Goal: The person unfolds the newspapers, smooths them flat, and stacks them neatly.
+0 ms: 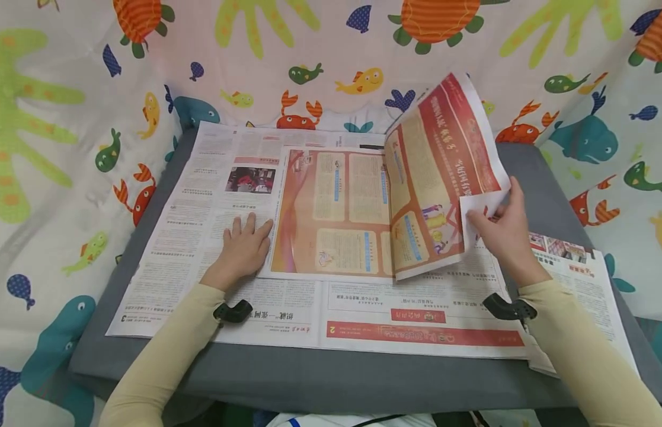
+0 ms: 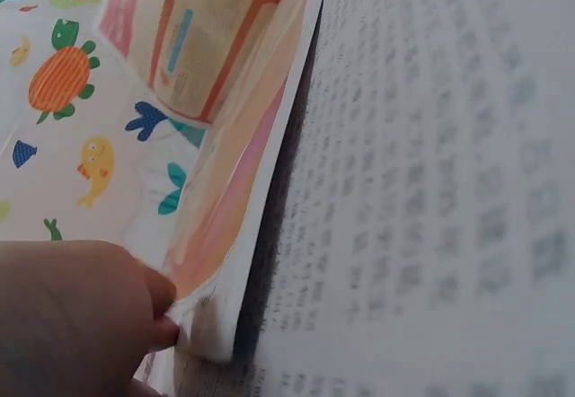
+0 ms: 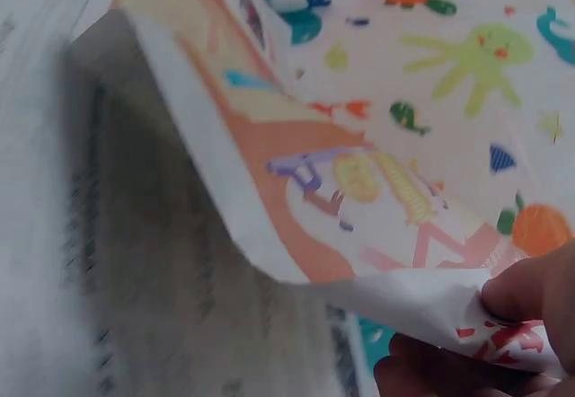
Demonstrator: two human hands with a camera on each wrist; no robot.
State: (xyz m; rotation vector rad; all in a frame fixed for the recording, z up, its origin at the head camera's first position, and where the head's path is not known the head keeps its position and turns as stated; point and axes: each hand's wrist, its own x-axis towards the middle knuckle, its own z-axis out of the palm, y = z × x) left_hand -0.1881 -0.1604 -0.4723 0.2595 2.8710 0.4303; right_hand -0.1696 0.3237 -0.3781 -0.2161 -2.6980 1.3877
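A smaller orange-printed newspaper (image 1: 333, 213) lies on a larger spread newspaper (image 1: 170, 249). Its right-hand page (image 1: 427, 178) is lifted and tilted up off the sheet below. My right hand (image 1: 504, 237) pinches that page near its outer edge, where the paper folds over. In the right wrist view, the thumb of my right hand (image 3: 539, 303) lies on top of the paper, with fingers beneath. My left hand (image 1: 240, 249), fingers spread, rests on the paper by the orange page's left edge. In the left wrist view, fingertips of my left hand (image 2: 90, 316) touch near that edge.
More folded newspapers (image 1: 576, 296) lie at the right, partly under my right forearm. Everything sits on a grey table (image 1: 309, 373). A curtain (image 1: 341, 35) printed with sea animals hangs behind and at both sides. Each wrist wears a black camera band.
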